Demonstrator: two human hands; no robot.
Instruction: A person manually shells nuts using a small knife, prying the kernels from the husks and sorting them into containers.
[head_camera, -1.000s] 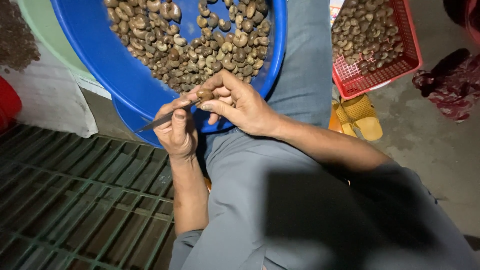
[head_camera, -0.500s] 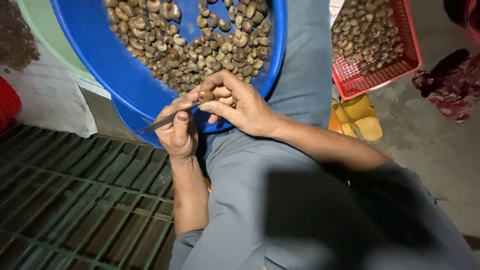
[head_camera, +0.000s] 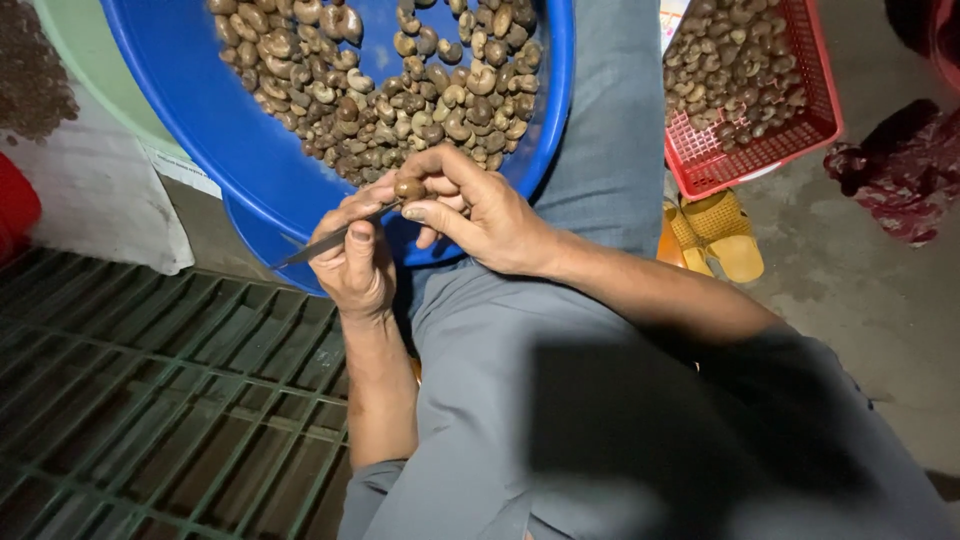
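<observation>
- Pinching one brown nut (head_camera: 409, 187) between thumb and fingertips, the right hand (head_camera: 478, 205) holds it just over the near rim of the blue tub (head_camera: 240, 150); fingers closed narrow around the nut, probably so scraps drop back over the tub.
- Left hand (head_camera: 352, 258) is wrapped shut on a thin metal blade (head_camera: 320, 243). Thumb lies along the blade, tip end meets the nut. Reads as a braced grip for control; that's my judgement.
- Both hands touch or nearly touch at the nut, forearms resting over the grey-trousered lap (head_camera: 520, 400), likely for steadiness.
- Tub sits tilted against the knee, its heap of unpeeled nuts (head_camera: 400, 90) close above the hands, so the supply is within short reach.
- Red plastic basket (head_camera: 760, 150) with more nuts stands well apart to the right on the floor, next to yellow sandals (head_camera: 715, 235). Separate container suggests a separate lot; can't tell which.
- Green metal grating (head_camera: 150, 400) covers the floor at left.
- Hard to make out: blade's far end blends into the tub shadow; whether the edge is in the nut or only against it, can't tell.
- Cut off: tub top, basket top, a dark red cloth (head_camera: 900, 180) at the right edge, a red object at far left.
- Lower right is shadowed, no detail.
</observation>
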